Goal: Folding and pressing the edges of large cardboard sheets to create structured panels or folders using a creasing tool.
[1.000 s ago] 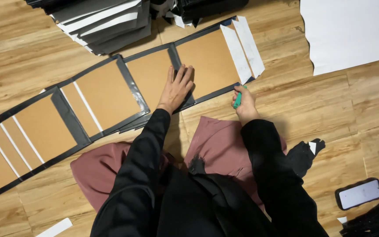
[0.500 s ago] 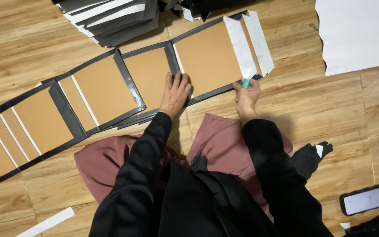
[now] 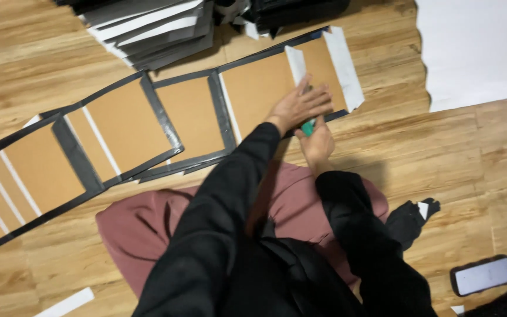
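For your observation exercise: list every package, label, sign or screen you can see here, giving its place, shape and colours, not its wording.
Phone: on the wood floor at lower right, a rounded rectangle, dark case, pale lit screen.
Small white tag: on a black cloth piece right of the person's knee.
No signs or printed packages can be made out.

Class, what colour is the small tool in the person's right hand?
Green; the tool shows in the head view, held by the right hand.

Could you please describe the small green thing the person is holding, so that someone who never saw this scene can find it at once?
Follow the long strip of brown panels with dark borders across the wooden floor to its far-right panel. There the left hand lies flat, and just below it the right hand grips the green tool, the only bright green item there.
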